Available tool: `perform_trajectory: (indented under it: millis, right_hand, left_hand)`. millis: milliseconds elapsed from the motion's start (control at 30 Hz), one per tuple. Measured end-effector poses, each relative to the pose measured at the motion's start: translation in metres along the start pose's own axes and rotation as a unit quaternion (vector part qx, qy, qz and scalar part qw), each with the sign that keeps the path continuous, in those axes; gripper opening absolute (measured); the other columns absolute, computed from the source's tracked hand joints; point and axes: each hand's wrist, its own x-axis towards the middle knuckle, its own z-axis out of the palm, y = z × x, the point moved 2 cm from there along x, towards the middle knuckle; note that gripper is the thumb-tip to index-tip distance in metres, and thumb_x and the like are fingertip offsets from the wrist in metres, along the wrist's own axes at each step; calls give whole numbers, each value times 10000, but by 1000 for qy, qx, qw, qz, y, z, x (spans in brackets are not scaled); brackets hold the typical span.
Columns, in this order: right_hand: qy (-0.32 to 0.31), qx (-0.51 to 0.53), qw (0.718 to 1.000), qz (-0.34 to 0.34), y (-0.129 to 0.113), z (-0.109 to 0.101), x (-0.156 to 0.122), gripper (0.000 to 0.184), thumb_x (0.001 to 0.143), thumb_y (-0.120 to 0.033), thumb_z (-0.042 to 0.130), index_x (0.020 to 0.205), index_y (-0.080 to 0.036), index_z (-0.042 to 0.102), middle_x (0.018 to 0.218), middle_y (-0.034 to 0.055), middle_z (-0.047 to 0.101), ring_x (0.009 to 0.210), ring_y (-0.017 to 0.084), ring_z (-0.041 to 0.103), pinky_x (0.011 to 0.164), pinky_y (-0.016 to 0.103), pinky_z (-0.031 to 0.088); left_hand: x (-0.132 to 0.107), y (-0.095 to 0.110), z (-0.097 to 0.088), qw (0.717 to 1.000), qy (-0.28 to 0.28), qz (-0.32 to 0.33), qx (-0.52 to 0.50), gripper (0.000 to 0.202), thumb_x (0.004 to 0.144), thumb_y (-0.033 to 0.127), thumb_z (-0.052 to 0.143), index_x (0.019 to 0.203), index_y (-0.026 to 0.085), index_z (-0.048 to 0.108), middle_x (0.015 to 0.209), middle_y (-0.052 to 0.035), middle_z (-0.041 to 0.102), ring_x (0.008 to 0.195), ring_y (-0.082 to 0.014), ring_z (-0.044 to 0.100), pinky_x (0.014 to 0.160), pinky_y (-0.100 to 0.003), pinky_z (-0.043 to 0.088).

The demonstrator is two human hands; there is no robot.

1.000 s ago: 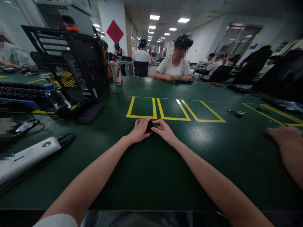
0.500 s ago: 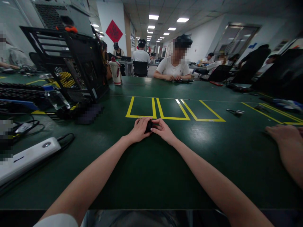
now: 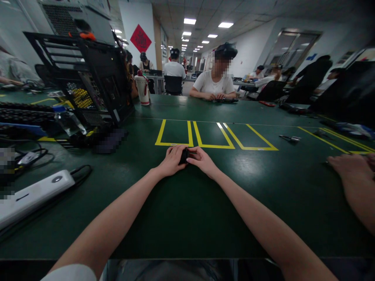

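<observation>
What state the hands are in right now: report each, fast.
Left hand: closed over the black object, holding it.
Right hand: fingers partly bent at the object's right side; whether they grip it cannot be told.

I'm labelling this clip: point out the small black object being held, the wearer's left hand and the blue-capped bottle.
Small black object (image 3: 184, 156): head view, its exposed dark surface.
Left hand (image 3: 172, 160): head view, back of the hand.
Blue-capped bottle (image 3: 69, 122): head view, its clear body.

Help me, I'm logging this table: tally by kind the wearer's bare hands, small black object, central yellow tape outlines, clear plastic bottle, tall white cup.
Left hand, right hand: 2
Black object: 1
Yellow tape outlines: 3
Clear bottle: 1
White cup: 1
Total: 8
</observation>
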Motion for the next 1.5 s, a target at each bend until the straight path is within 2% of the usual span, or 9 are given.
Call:
perform_trajectory:
  millis: [133, 300, 467, 567, 700, 967, 1167, 1300, 1500]
  right_hand:
    - [-6, 11, 1000, -9, -4, 2, -3, 330, 661, -210, 645, 949, -229, 486, 1057, 9, 519, 979, 156, 555, 897, 355, 430]
    - [37, -14, 999, -12, -3, 4, -1, 229, 705, -286, 601, 900, -218, 500, 981, 5, 537, 866, 135, 584, 825, 338, 468]
    - [52, -53, 997, -17, -1, 3, 1, 279, 707, -285, 597, 966, -224, 512, 1008, 19, 541, 962, 157, 544, 867, 352, 447]
    - [43, -75, 996, -7, 0, 2, 1, 308, 720, -283, 581, 1013, -225, 508, 1032, 27, 544, 969, 167, 545, 881, 376, 439]
    - [29, -73, 997, -25, -3, 5, -2, 288, 702, -255, 604, 971, -224, 504, 1028, 15, 541, 1005, 171, 537, 908, 367, 426]
    - [47, -66, 996, -41, 0, 7, -2, 220, 709, -258, 597, 913, -228, 519, 974, 0, 539, 963, 157, 556, 903, 357, 428]
    - [26, -69, 997, -19, 0, 4, 0, 343, 711, -238, 586, 1040, -233, 491, 1094, 29, 524, 1016, 176, 532, 914, 390, 418]
    - [15, -61, 998, -24, -1, 3, -2, 316, 681, -203, 610, 976, -228, 501, 1053, 15, 529, 1045, 183, 519, 919, 391, 418]
    - [11, -50, 998, -20, -3, 6, -6, 299, 686, -188, 597, 958, -235, 482, 1062, 10, 531, 989, 162, 555, 908, 379, 430]
  left_hand:
    - [0, 1, -1, 1000, -3, 0, -1, 580, 710, 215, 550, 1209, 218, 254, 1229, -91, 396, 1165, -235, 359, 979, -436, 242]
    - [0, 2, -2, 1000, -2, 1, 2, 562, 725, 234, 541, 1207, 218, 252, 1216, -89, 406, 1159, -233, 368, 977, -432, 245]
    - [0, 1, -1, 1000, 0, -1, 5, 574, 716, 223, 549, 1206, 216, 249, 1212, -90, 409, 1156, -233, 370, 980, -436, 238]
    - [0, 1, -1, 1000, -1, 1, 6, 571, 714, 216, 549, 1202, 213, 253, 1214, -91, 408, 1156, -229, 370, 980, -432, 240]
    - [0, 1, -2, 1000, -4, 1, 5, 564, 720, 219, 544, 1203, 213, 253, 1219, -91, 405, 1162, -228, 365, 983, -432, 239]
    - [1, 0, 1, 1000, 0, 1, 6, 568, 716, 207, 544, 1205, 209, 256, 1223, -91, 403, 1171, -225, 356, 991, -426, 228]
    - [0, 1, -1, 1000, -3, -5, 5, 574, 714, 212, 545, 1207, 212, 252, 1221, -92, 402, 1165, -229, 361, 990, -435, 229]
    - [0, 2, -2, 1000, -6, -4, 1, 569, 715, 208, 542, 1207, 213, 256, 1223, -91, 400, 1171, -228, 355, 991, -430, 228]
    - [0, 2, -1, 1000, -5, -8, 0, 589, 703, 201, 553, 1210, 218, 252, 1223, -91, 402, 1172, -233, 357, 993, -434, 218]
